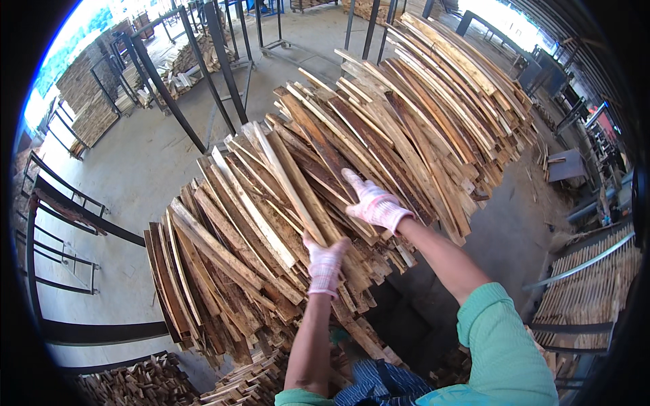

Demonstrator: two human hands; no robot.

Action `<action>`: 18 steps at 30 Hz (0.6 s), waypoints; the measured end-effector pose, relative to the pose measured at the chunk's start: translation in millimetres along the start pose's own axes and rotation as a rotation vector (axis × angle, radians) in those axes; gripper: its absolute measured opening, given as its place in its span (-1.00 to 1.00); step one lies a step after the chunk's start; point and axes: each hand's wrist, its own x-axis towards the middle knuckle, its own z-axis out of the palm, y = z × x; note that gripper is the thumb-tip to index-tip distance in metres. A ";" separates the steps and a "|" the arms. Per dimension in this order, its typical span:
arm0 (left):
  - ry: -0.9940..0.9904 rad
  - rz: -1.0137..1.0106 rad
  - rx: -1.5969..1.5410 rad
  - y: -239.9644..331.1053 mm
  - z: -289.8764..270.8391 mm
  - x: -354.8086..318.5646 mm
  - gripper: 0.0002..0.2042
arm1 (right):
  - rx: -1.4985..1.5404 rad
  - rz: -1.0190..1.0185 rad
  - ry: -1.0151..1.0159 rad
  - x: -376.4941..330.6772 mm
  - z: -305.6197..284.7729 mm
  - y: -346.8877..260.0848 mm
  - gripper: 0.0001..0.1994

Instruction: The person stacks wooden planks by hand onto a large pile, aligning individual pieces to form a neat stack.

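Observation:
A broad heap of rough wooden strips [237, 203] stretches diagonally in front of me, its pieces lying roughly parallel. My left hand [325, 264], in a pinkish-white knit glove, is closed round the near end of a long pale wooden strip [288, 179]. That strip lies along the top of the heap, beside a wider brown board [298, 179]. To the right, my right hand [376, 204] wears the same kind of glove. Its thumb and fingers are spread over dark brown strips [338, 145], with nothing seen gripped; its palm side is hidden.
Black metal frames [176, 95] stand beyond the heap and at the left [74, 210]. Short wood pieces [139, 382] are piled at the lower left. Slatted wood [586, 291] lies at the right, near machinery [542, 71]. Stacked lumber [88, 95] stands at the far left on concrete floor [135, 162].

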 end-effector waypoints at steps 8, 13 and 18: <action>-0.278 -0.110 -0.364 -29.9 -9.4 70.1 -0.18 | 0.162 0.124 0.351 -17.9 85.4 -2.5 -0.17; -0.257 0.021 -0.346 -42.8 -15.1 71.6 0.23 | 0.189 0.181 0.221 -16.3 70.6 -24.8 -0.23; -0.216 -0.042 -0.185 -47.7 -78.7 12.2 -0.38 | 0.384 0.030 0.079 -66.0 100.0 -38.1 -0.23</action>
